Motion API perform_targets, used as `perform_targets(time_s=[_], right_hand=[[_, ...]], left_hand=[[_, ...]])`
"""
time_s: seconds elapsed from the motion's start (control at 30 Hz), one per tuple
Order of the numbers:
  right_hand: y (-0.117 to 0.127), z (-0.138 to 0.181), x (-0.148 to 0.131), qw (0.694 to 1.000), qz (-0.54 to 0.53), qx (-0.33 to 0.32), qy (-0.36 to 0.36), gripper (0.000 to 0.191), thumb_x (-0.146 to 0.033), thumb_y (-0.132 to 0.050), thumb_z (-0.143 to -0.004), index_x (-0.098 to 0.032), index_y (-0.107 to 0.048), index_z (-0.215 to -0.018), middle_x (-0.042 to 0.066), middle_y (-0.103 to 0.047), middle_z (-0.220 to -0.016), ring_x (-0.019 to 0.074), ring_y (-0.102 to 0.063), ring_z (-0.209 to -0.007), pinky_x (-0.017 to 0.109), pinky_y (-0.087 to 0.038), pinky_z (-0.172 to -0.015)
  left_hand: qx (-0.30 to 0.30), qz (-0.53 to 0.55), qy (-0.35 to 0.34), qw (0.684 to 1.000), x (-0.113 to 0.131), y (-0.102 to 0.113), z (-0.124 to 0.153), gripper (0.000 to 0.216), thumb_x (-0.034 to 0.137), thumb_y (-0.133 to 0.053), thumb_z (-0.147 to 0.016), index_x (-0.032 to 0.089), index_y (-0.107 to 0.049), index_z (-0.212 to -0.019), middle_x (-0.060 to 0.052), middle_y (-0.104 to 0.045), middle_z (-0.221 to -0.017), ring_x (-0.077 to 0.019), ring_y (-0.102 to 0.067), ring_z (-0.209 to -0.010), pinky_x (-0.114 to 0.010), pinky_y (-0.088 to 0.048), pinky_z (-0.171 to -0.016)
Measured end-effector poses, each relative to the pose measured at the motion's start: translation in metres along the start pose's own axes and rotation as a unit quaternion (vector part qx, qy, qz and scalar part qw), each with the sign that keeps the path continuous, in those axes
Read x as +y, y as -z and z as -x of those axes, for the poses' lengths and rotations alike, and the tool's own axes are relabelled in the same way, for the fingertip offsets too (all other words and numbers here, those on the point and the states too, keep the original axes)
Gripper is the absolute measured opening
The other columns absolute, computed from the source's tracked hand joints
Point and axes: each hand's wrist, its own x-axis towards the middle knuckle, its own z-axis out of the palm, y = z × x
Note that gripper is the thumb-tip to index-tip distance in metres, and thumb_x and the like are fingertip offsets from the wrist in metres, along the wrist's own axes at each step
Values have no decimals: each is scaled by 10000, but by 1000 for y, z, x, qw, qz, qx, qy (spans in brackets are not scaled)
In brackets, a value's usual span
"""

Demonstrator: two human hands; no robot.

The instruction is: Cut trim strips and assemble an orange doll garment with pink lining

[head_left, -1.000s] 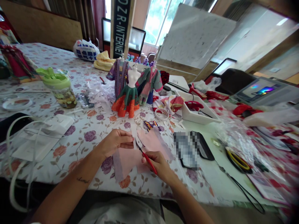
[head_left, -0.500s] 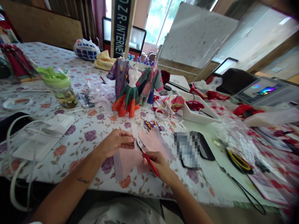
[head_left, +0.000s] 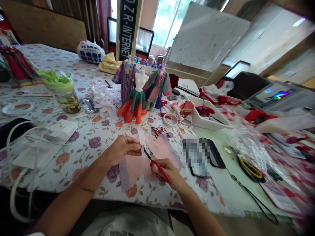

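Note:
A narrow white strip (head_left: pixel 142 139) stands upright between the pinched thumb and fingers of my left hand (head_left: pixel 128 146). Red-handled scissors (head_left: pixel 161 172) are gripped in my right hand (head_left: pixel 167 172), their dark blades pointing up and left at the strip's lower right edge. Whether the blades touch the strip I cannot tell. Beneath both hands lies pink fabric (head_left: pixel 134 170) with greyish-mauve edge bands, partly covered by the hands. A small patterned piece of ribbon (head_left: pixel 159 131) rests just beyond it.
Doll forms in dresses (head_left: pixel 134 106) stand ahead. To the left are a green-lidded jar (head_left: pixel 61 91) and a white power strip (head_left: pixel 46 144) with cables. At right are a tape roll (head_left: pixel 170 119), a white tray (head_left: pixel 211 123), a black case (head_left: pixel 214 154) and plastic wrapping (head_left: pixel 251 147).
The scissors have shifted and turned slightly in my right hand, their handles swinging a little to the right. My left hand and the strip have stayed nearly still.

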Motion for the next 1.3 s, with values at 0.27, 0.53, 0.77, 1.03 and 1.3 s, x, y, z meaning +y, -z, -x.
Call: perform_targets(time_s=[0.27,0.53,0.77,1.03,1.3], right_hand=[[-1,-3,0,999,28,17,24,581,-693,-587,-729,-172,-431,-523,-69,-340,-435,38,-248,-379,221,-149,-383],[-1,-4,-3,997,64,40,33,591,-710,-599,-698,-180,-400,-528,-65,-310,-468,50,-245,-430,218,-161,-404],[-2,-3,-1,997,60,51,20,563,-672,-616,-709,-176,-415,-534,-64,-309,-474,51,-234,-434,220,-157,-403],[-2,-3,1,997,56,53,25,530,-624,-634,-720,-173,-426,-536,-63,-315,-476,52,-241,-435,219,-155,-401],[0,-1,-1,995,60,70,39,512,-602,-645,-725,-170,-437,-545,-60,-331,-479,53,-252,-438,216,-163,-405]], left_hand=[[-2,8,24,1000,0,1,0,177,264,-801,-625,120,-719,-688,-38,-711,-725,-129,-659,-667,-302,-549,-763],[-5,10,25,1000,1,1,0,175,259,-804,-627,121,-719,-692,-39,-713,-730,-127,-662,-666,-287,-553,-752],[-10,8,32,999,1,1,2,146,243,-794,-643,126,-718,-688,-32,-711,-719,-127,-666,-661,-285,-554,-752],[-38,17,43,998,2,3,2,135,232,-759,-686,117,-729,-750,-70,-736,-783,-145,-683,-717,-288,-544,-795],[-36,70,78,994,-3,5,-1,371,441,-640,-763,80,-719,-786,-134,-736,-820,-229,-698,-790,-374,-534,-855]])
